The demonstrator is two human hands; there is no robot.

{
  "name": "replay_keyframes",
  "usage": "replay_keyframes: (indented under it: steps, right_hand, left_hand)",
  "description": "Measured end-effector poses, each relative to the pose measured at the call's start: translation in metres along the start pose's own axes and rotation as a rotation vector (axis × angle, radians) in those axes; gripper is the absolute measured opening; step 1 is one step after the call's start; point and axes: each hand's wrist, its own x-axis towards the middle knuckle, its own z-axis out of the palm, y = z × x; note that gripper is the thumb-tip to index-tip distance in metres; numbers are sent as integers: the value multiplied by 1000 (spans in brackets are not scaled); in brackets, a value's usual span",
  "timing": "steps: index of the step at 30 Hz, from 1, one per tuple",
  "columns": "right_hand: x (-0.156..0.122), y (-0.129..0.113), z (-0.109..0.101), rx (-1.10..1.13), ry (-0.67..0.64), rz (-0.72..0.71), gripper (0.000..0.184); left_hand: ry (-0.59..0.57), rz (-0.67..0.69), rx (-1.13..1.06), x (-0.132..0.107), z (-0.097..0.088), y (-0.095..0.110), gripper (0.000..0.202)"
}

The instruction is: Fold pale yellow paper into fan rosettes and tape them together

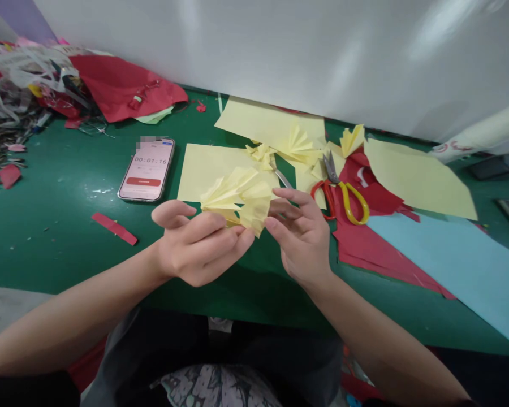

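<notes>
Scissors (332, 176) near right hand (309, 237) | pleated paper (237, 189) partly hiding yellow sheet (199, 168)

Fan (237, 185) in left hand (203, 246), right hand (305, 240) at its edge. On table (68, 237): sheet (201, 164) behind fan, phone (147, 169) left of sheet, strip (114, 228) before phone, scissors (331, 168) right of sheet, heap (29, 85) far left.

I count two hands (203, 243), one phone (147, 164), one blue sheet (458, 249) and three yellow sheets (424, 181) (large ones only).

Pale-yellow pleated paper fan (257, 195) at the left hand (199, 243). Right of the right hand (304, 240): metal scissors (333, 174), red-and-yellow handles. Flat surface (76, 254): green.
</notes>
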Motion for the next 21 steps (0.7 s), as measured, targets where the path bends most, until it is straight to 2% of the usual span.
replay_keyframes:
  steps: [3, 8, 16, 21]
  right_hand:
    - [-1, -1, 0, -123, -26, -25, 39]
    - [-3, -3, 0, -287, 3, -35, 45]
    - [-2, -5, 0, -319, 43, -76, 38]
    - [2, -5, -1, -168, 39, 153, 30]
  left_hand:
    - [-42, -16, -32, 1, 0, 0, 12]
    - [-83, -43, -30, 0, 2, 2, 12]
    - [-143, -93, -57, -3, 6, 2, 13]
    - [-140, -85, -40, -3, 6, 2, 15]
